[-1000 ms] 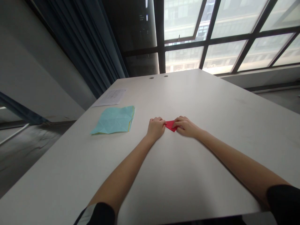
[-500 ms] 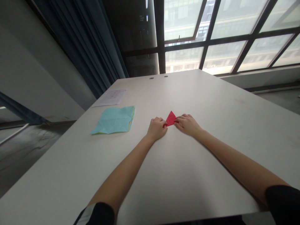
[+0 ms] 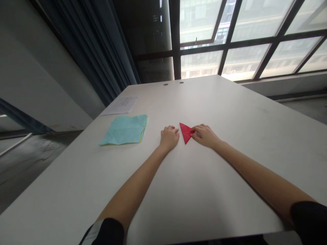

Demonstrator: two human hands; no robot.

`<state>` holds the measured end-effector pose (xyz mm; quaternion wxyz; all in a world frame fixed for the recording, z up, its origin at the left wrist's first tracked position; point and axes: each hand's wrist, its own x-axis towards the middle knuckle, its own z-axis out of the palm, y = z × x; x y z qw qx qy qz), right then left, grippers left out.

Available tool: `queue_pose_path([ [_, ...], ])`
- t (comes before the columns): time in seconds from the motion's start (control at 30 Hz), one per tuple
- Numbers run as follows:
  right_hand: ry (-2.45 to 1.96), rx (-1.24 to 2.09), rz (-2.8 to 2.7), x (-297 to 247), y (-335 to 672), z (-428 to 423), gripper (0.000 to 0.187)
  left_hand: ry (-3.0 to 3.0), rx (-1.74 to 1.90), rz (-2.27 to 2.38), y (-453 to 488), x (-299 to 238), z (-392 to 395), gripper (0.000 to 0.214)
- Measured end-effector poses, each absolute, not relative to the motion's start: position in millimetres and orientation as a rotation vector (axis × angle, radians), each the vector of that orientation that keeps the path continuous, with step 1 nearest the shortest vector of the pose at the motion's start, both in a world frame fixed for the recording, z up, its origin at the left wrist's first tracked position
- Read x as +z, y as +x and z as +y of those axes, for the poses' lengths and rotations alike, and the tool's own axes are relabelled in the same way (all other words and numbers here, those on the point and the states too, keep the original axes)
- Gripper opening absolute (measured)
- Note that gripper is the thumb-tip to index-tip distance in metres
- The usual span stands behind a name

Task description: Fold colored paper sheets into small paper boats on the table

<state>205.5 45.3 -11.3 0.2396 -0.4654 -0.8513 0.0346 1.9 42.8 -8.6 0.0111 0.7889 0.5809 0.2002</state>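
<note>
Nearest, 2 dark sleeves (image 3: pixel 111 231) and bare forearms reach in over the white surface (image 3: pixel 204 190). Beyond them, the left hand (image 3: pixel 169 138) rests just beside the paper, its fingers loosely curled; nothing shows in that grip, and how fully it closes I cannot tell. The right hand (image 3: pixel 205 136) has its grip pinched on the right corner of the red paper (image 3: pixel 185 132), which lies on the surface between the 2 hands, a narrow gap parting it from the left. As for progress, the red paper is already folded down to a small triangle with faint creases; the number of layers, and whether any fold is left to make, cannot be told from here. Farther left, the teal sheets (image 3: pixel 126 129), with a yellow edge showing underneath, lie spread and unheld, lightly creased and, I judge, not folded down. Beyond them is a printed page (image 3: pixel 122 105), its text too small to read, then 2 round fittings (image 3: pixel 166 84) near the surface's far edge.
</note>
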Motion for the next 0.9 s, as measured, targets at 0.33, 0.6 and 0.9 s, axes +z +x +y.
queue_pose_path([
  [0.33, -1.131, 0.104, -2.351, -14, 205, 46, 0.02, 2.422, 0.682, 1.649, 2, -10, 45, 0.029],
  [0.6, -1.07, 0.264, -2.226, -12, 199, 46, 0.022, 2.225, 0.865, 1.369, 11, -7, 46, 0.034],
  [0.9, -1.194, 0.648, -1.816, -4, 185, 42, 0.026, 2.287, 1.091, 1.218, 16, -2, 38, 0.027],
])
